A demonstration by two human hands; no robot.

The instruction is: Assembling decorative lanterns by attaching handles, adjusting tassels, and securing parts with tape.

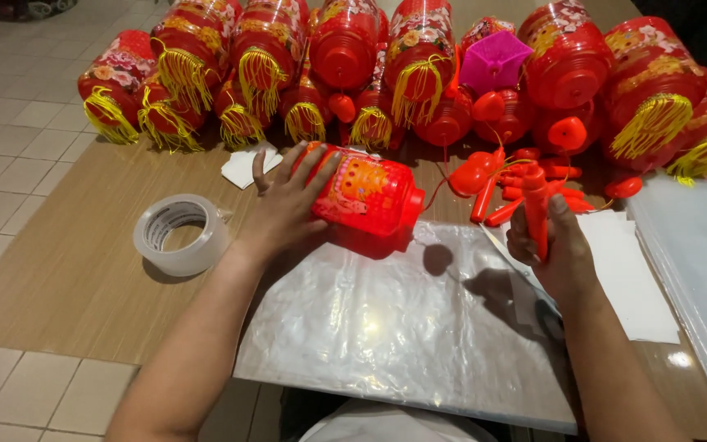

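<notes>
Head view, left hand: the left hand (288,209) is lying spread on the red cylindrical plastic lantern with gold printed panels (367,196), fingers wide over its upper side, pressing rather than gripping.
Head view, right hand: the right hand (551,245) is closing in a narrow fist around a red plastic handle stick (536,209), which is standing upright out of the fist.
Lantern, place: it is lying on its side at the far edge of the clear plastic sheet (403,327), near the middle of the wooden table (67,270).
Lantern, look: glossy red end cap facing right; a thin cord seems to be running from it toward the loose red plastic parts (493,176).
Handling, judgement: keeping the left palm flat is stopping the lantern rolling; the stick wants holding low and steady so its tip stays controllable.
Surroundings: a roll of clear tape (180,233) is sitting near the table's left edge; finished red lanterns with yellow tassels (419,57) are crowding the far edge; white paper (632,270) is lying toward the right edge.
</notes>
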